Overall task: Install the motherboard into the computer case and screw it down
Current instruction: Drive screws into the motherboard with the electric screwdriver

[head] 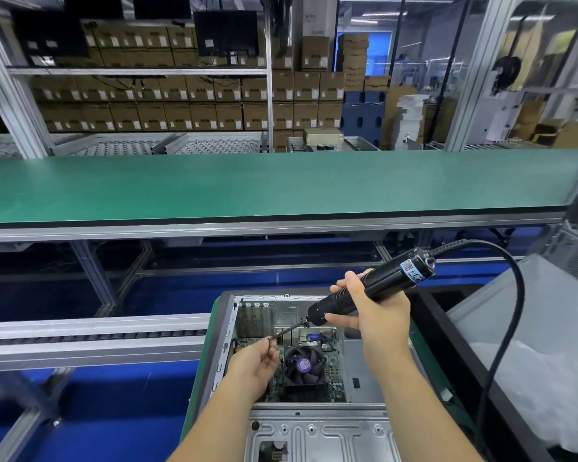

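The green conveyor belt (281, 185) runs across in front of me, and nearer, on my own station, the computer case (314, 428) lies open on its side. The motherboard (334, 371) already sits down inside it, its black cooler fan (302, 365) facing up at me.

My right hand (377, 308) is wrapped around the black electric screwdriver (364, 288), held at a slant above the board with its cable (501, 328) looping off to my right. My left hand (254, 365) hovers over the board's left edge, fingertips pinched together right at the end of the bit (289, 330). I take it I'm seating a screw there, though the screw itself is too small to make out.

To do this well I want the screw sitting square on the tip before I let go, then bring the driver upright over the mounting hole, not slanted, so it doesn't cross-thread or skid onto the board.
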Available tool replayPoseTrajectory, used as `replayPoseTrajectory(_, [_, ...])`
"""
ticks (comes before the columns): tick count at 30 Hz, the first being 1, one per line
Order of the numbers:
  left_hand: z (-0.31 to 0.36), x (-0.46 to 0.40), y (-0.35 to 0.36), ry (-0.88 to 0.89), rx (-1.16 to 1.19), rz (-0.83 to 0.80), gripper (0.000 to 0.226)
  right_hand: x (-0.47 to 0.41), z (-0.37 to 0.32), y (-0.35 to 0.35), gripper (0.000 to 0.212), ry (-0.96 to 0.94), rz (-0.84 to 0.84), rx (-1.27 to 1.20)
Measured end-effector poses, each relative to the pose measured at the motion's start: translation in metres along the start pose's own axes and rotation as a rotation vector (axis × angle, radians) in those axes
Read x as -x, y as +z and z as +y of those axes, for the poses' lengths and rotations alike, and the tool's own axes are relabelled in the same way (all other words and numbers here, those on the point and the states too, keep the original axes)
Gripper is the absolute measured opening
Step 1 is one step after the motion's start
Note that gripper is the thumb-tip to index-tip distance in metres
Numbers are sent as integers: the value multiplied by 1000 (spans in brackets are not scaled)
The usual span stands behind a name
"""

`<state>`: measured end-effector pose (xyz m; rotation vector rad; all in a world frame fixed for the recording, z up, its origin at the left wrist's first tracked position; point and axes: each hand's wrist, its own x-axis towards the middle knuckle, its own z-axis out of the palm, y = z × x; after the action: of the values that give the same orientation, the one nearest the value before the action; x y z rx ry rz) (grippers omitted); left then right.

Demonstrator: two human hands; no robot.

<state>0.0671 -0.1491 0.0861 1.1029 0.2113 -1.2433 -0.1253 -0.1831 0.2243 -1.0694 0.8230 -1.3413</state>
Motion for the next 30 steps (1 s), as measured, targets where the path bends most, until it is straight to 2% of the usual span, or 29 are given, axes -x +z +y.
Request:
replayPoseTrajectory(4, [0, -2, 1, -2, -26, 4, 8, 2, 0, 0, 8, 2, -6, -3])
replayPoseTrajectory(10, [0, -3, 0, 11, -51, 14, 8, 3, -5, 0, 21, -29, -15, 1])
replayPoseTrajectory(21, [-1, -5, 0, 14, -63, -17, 7, 0, -3, -1, 20, -37, -4, 2])
replayPoseTrajectory(27, [-1, -2, 1, 102, -190, -61, 17, -9, -8, -5, 6, -9, 0, -26])
replayPoseTrajectory(30, [-1, 1, 3, 164, -262, -77, 18, -14, -10, -8, 9, -21, -5, -24])
